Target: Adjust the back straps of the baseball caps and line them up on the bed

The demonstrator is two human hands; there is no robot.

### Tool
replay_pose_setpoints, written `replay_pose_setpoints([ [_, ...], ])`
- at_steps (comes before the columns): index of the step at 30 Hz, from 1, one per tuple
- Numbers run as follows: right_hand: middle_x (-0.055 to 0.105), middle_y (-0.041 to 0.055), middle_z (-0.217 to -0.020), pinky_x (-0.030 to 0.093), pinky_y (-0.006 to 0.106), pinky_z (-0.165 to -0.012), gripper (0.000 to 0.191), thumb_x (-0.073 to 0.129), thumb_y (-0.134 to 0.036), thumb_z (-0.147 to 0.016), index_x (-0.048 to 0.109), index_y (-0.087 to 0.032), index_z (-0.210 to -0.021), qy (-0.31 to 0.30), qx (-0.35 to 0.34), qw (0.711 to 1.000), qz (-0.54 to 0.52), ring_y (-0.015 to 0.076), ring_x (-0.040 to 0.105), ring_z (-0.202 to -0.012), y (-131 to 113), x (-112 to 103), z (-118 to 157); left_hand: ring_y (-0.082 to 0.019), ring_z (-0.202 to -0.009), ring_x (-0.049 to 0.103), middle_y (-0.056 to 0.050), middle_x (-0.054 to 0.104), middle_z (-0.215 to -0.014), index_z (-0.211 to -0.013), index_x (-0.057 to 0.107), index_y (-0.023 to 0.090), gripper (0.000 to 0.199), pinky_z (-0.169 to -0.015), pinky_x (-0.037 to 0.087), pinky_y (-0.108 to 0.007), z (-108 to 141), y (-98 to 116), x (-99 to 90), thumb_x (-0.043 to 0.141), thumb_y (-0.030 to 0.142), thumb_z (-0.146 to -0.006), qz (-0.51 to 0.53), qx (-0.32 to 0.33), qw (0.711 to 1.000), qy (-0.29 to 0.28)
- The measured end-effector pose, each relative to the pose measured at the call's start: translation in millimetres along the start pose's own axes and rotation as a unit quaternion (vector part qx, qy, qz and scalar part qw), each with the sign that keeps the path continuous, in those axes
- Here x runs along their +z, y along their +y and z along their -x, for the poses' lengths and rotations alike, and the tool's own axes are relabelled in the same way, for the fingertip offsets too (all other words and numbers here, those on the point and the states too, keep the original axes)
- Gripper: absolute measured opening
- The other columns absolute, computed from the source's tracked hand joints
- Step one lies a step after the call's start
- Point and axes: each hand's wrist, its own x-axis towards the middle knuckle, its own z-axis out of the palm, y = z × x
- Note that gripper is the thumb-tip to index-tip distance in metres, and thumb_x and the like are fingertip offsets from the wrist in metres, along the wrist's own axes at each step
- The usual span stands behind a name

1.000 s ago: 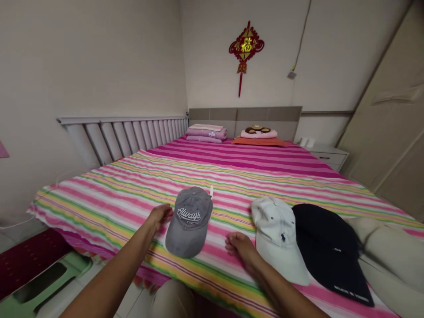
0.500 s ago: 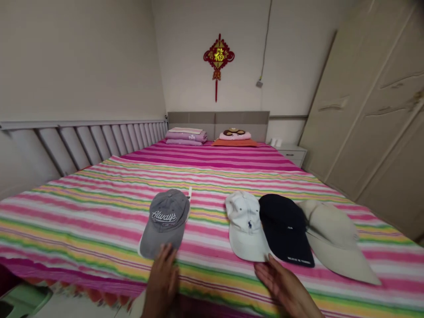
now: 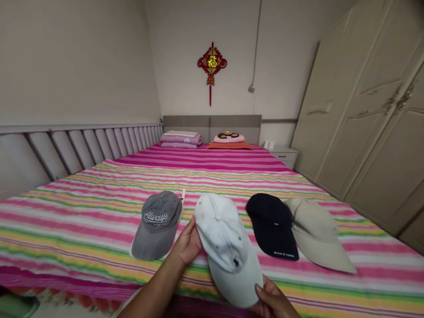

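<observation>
A white baseball cap (image 3: 222, 238) with a small dark logo is tilted above the bed, its brim toward me. My left hand (image 3: 189, 243) is closed on the left edge of its crown. My right hand (image 3: 270, 297) pinches the brim at its lower right, thumb on top. To the left, a grey cap (image 3: 158, 225) lettered "Always" lies on the striped sheet. A black cap (image 3: 273, 227) lies right of the white one, partly beside and against a beige cap (image 3: 319, 234).
The striped bed sheet (image 3: 99, 212) spreads under the caps. Folded purple bedding (image 3: 181, 139) and a pink-and-orange pile (image 3: 229, 142) rest by the headboard (image 3: 235, 126). A railing (image 3: 99, 143) runs along the left; a wardrobe (image 3: 351, 110) and nightstand (image 3: 281, 155) stand right.
Both hands have taken hold of the white cap and lifted it off the sheet, toward me and away from the black cap. My left hand has left the grey cap's brim.
</observation>
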Motion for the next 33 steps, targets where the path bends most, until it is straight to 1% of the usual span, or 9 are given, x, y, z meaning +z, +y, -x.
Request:
replay_pose_setpoints([
  [3,0.069,0.0041,-0.072,0.047,0.027,-0.056,0.036,0.077,-0.030,-0.051,0.065,-0.019,-0.083,0.015,-0.001,0.994,0.108,0.0189,0.062,-0.063,-10.5,-14.2,8.4,-0.020,-0.082,0.062,-0.004,0.068,-0.074,-0.086,0.061,0.017,0.024,-0.082,0.042,-0.033,4.8,0.9,26.4,0.064,0.030,-0.066,-0.009,-0.005,1.000,-0.013],
  [5,0.069,0.0035,-0.079,0.047,0.031,-0.067,0.042,0.079,-0.026,-0.046,0.065,-0.022,-0.086,0.050,-0.052,0.986,0.149,0.0213,0.062,-0.073,-29.5,-13.8,11.8,-0.019,-0.068,0.062,-0.003,0.067,-0.068,-0.083,0.061,0.015,0.028,-0.073,0.045,-0.032,13.0,-6.7,43.4,0.069,0.018,-0.056,-0.038,-0.014,0.998,-0.045],
  [8,0.065,0.0062,-0.103,0.043,0.033,-0.080,0.037,0.070,-0.035,-0.061,0.063,-0.025,-0.095,0.113,-0.113,0.975,0.157,0.0227,0.056,-0.095,-66.0,5.7,18.8,-0.014,-0.055,0.060,0.000,0.065,-0.062,-0.080,0.061,0.015,0.036,-0.058,0.047,-0.026,24.7,-20.3,63.5,0.067,0.004,-0.046,-0.069,-0.040,0.992,-0.101],
  [10,0.062,0.0096,-0.108,0.040,0.032,-0.085,0.040,0.062,-0.046,-0.068,0.061,-0.022,-0.100,0.058,-0.141,0.978,0.143,0.0227,0.053,-0.101,-85.7,26.3,23.2,-0.012,-0.050,0.057,0.001,0.062,-0.058,-0.072,0.060,0.015,0.031,-0.052,0.045,-0.023,29.4,-26.7,72.1,0.065,0.001,-0.045,-0.080,-0.054,0.989,-0.114],
  [13,0.065,0.0060,-0.088,0.044,0.026,-0.064,0.042,0.064,-0.044,-0.067,0.059,-0.021,-0.101,-0.029,-0.127,0.972,0.193,0.0173,0.058,-0.075,-100.2,56.0,26.6,-0.010,-0.047,0.054,0.001,0.060,-0.055,-0.064,0.058,0.014,0.025,-0.048,0.043,-0.020,33.6,-29.4,79.7,0.066,0.000,-0.045,-0.115,-0.072,0.983,-0.124],
  [15,0.058,-0.0010,-0.064,0.036,0.019,-0.046,0.026,0.065,-0.038,-0.067,0.061,-0.018,-0.084,-0.012,-0.141,0.960,0.242,0.0093,0.048,-0.050,-102.6,70.1,27.3,-0.011,-0.049,0.055,-0.001,0.062,-0.059,-0.069,0.060,0.012,0.028,-0.049,0.042,-0.020,37.2,-26.8,83.7,0.070,0.005,-0.044,-0.142,-0.089,0.975,-0.146],
  [18,0.050,-0.0038,-0.054,0.029,0.019,-0.042,0.016,0.062,-0.032,-0.070,0.058,-0.017,-0.068,0.007,-0.194,0.942,0.274,0.0070,0.038,-0.045,-103.6,81.4,28.2,-0.012,-0.054,0.056,-0.006,0.063,-0.065,-0.077,0.063,0.007,0.035,-0.052,0.041,-0.020,44.6,-21.2,91.1,0.074,0.018,-0.046,-0.166,-0.111,0.964,-0.177],
  [27,0.050,-0.0029,-0.058,0.034,0.021,-0.051,0.009,0.050,-0.012,-0.067,0.058,-0.017,-0.067,-0.005,-0.228,0.903,0.363,0.0103,0.042,-0.053,-107.3,86.9,31.2,-0.006,-0.041,0.048,-0.006,0.061,-0.055,-0.066,0.067,0.007,0.015,-0.043,0.034,-0.017,51.8,-35.6,108.5,0.069,0.021,-0.060,-0.202,-0.125,0.968,-0.080],
  [33,0.046,-0.0034,-0.058,0.030,0.022,-0.051,0.008,0.048,-0.012,-0.063,0.054,-0.017,-0.065,0.011,-0.216,0.886,0.410,0.0103,0.037,-0.054,-108.9,85.2,37.8,-0.005,-0.035,0.044,-0.002,0.057,-0.045,-0.058,0.066,0.009,0.014,-0.039,0.031,-0.017,52.7,-41.3,117.6,0.073,0.018,-0.049,-0.211,-0.113,0.971,-0.003],
])
